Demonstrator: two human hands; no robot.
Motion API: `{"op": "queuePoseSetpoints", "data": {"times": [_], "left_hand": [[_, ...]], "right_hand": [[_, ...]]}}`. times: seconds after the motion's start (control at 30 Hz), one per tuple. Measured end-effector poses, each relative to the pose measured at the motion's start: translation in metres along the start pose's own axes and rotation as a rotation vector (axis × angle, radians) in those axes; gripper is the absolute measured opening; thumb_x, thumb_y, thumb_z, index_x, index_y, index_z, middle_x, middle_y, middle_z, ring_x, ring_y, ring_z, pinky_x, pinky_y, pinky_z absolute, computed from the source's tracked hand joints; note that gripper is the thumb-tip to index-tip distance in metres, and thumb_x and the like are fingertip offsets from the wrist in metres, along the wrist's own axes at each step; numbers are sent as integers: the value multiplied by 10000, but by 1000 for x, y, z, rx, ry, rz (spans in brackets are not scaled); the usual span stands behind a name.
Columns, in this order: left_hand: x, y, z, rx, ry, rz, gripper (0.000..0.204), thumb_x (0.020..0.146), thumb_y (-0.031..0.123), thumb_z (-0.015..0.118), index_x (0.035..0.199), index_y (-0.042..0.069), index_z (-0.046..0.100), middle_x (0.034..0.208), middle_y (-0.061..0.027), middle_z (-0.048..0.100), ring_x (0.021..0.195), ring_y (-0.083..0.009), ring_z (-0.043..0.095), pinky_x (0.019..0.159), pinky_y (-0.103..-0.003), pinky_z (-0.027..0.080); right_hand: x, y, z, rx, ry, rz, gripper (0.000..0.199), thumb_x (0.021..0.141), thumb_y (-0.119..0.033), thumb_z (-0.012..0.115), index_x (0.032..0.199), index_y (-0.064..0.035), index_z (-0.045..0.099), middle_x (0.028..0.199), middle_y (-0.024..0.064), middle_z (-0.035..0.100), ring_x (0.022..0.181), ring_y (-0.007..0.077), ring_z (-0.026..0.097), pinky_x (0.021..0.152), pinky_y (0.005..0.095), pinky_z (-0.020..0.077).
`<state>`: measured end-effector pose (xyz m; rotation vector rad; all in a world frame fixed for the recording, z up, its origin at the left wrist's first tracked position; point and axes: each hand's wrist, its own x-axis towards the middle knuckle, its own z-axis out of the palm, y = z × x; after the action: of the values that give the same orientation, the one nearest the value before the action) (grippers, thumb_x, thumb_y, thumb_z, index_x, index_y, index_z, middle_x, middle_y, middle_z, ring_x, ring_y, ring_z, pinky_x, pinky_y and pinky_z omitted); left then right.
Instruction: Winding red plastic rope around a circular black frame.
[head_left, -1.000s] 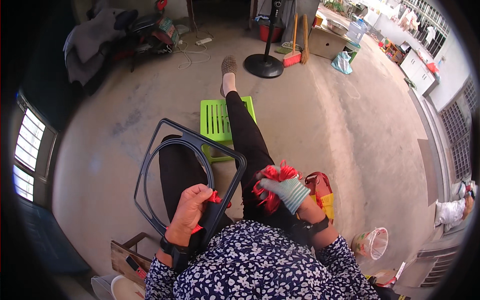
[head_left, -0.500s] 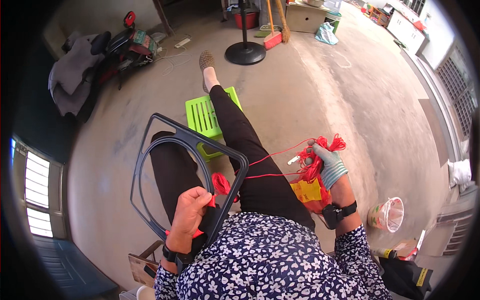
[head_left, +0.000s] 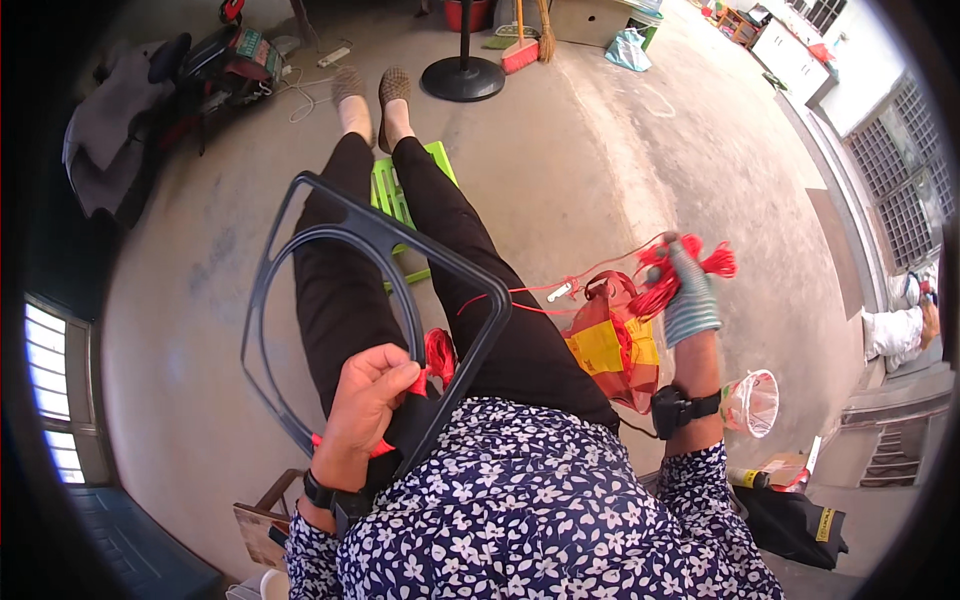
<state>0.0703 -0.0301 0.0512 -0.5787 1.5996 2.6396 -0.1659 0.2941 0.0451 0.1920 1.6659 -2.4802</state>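
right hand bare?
No, the right hand wears a grey-green glove and holds a bundle of red string.

Sunlit concrete floor [head_left: 620, 150] (barred windows [head_left: 905, 190])

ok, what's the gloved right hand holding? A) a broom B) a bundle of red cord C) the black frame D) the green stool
B: the right hand, in a grey-green glove, is raised with a bundle of red cord in its grip, while the black frame is held by the bare left hand on the lap.
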Motion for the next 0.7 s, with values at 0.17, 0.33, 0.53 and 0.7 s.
{"op": "queuePoseSetpoints", "data": {"times": [0.17,0.33,0.53,0.7], "left_hand": [[22,0,2,-136,-94,-103,110,901,103,588,838,14,605,773,-45,636,698,-105,612,658,-222,497],[35,-18,-11,-247,-83,-199,84,890,93,604,860,22,640,769,-21,634,660,-92,605,617,-217,498],[30,-26,-21,-293,-39,-250,98,892,110,617,878,17,643,780,-24,642,669,-82,613,609,-201,499],[27,-39,-25,-270,-12,-268,119,897,128,617,883,13,646,794,-55,655,684,-99,626,630,-207,500]], "right_hand": [[13,-38,12,-335,-68,-138,242,848,-68,644,1076,-31,574,884,84,644,725,193,644,603,298,558],[22,-23,30,-572,-307,104,239,822,-4,648,1051,-15,579,876,51,643,770,154,648,648,267,546],[16,10,116,-1205,-687,-390,227,840,-251,648,936,-46,636,786,112,576,679,261,594,665,350,485],[30,25,189,-1802,-643,-478,303,836,-372,625,907,-79,661,805,153,599,762,335,609,708,394,486]]}}
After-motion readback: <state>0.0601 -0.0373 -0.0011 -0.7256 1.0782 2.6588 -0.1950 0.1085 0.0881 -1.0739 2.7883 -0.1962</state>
